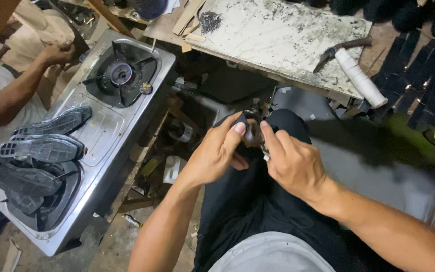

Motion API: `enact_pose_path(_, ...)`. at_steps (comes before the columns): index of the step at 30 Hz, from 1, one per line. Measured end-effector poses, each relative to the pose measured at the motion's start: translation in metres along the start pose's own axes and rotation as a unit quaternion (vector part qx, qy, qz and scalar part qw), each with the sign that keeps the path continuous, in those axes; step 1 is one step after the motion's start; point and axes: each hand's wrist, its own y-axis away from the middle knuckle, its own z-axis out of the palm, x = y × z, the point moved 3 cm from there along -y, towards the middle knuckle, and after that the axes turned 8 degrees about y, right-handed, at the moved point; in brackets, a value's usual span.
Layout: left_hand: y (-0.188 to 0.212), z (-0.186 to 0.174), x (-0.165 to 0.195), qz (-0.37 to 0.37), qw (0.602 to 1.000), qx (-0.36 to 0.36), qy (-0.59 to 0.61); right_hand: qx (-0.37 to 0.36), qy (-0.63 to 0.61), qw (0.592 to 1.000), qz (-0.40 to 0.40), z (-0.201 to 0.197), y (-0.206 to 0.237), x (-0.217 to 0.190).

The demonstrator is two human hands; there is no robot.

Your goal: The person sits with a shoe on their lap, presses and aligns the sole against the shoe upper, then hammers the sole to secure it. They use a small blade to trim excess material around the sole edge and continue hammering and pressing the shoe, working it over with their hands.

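- The left hand (217, 153) pinches a small dark, rounded piece of shoe material (252, 135) between thumb and forefinger; the piece sits just beyond the thumbnail, above the person's black-trousered knee (288, 126).
- The right hand (293, 163) is clenched around a small metal tool (264, 151), only its pale tip showing below the forefinger; what kind of tool it is cannot be told. The right fingertips touch the same dark piece from the other side.
- To do this well, I judge the left pinch should stay close to the working edge so the piece cannot twist, with the tool tip kept angled away from the left thumb.
- Resting both wrists on the knee would steady the small strokes.
- Well left of the fingers, black rubber shoe soles (41, 146) lie on a steel two-burner gas stove (122, 121), where another person's hand (56, 53) is busy.
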Motion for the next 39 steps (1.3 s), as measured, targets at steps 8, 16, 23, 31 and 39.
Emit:
enact_pose_path(8, 0.022, 0.022, -0.008, 0.005, 0.989, 0.052, -0.139, -0.286, -0.306, 0.893, 0.163, -0.039, -0.013, 0.010)
enact_pose_path(16, 0.024, 0.036, -0.005, 0.151, 0.957, 0.022, -0.246, -0.391, -0.005, 0.920, -0.040, -0.084, -0.032, 0.025)
enact_pose_path(23, 0.020, 0.002, 0.003, 0.035, 0.995, -0.059, -0.071, -0.120, 0.042, 0.991, -0.041, -0.034, -0.012, 0.000)
enact_pose_path(31, 0.033, 0.019, -0.001, 0.028, 0.993, 0.046, -0.102, -0.049, -0.074, 0.993, 0.073, -0.009, 0.034, -0.017)
enact_pose_path(39, 0.046, 0.048, -0.007, 0.191, 0.949, 0.053, -0.246, -0.310, -0.151, 0.939, -0.002, -0.084, 0.001, 0.010)
